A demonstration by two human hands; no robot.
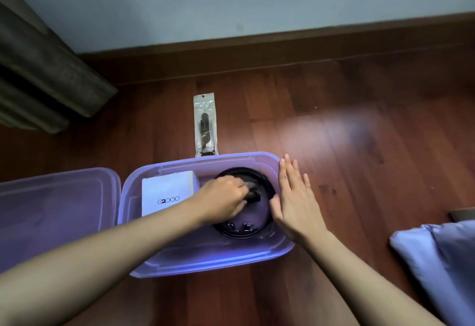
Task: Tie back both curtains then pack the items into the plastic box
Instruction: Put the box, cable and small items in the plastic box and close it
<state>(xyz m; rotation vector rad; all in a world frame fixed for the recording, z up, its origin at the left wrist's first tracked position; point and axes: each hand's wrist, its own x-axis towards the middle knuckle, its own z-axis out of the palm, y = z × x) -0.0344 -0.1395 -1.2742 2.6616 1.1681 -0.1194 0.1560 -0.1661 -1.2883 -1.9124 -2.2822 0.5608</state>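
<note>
A translucent purple plastic box (205, 261) stands open on the wooden floor. Inside, a white "G2000" carton (167, 192) lies at the left and a coiled black belt (267, 184) at the right. My left hand (223, 200) reaches into the box and is shut on a small dark object (253, 194) in the middle of the coil. Beside the box's right rim my right hand (295, 197) hovers flat, fingers spread, holding nothing. A clear packet (204, 125) with a brown item lies on the floor just behind the box.
The box's purple lid (56, 207) lies flat to the left. A dark curtain (43, 69) hangs at the far left against the pale wall. Pale blue fabric (442, 261) is bunched at the right edge. A brown skirting board (282, 43) runs along the wall.
</note>
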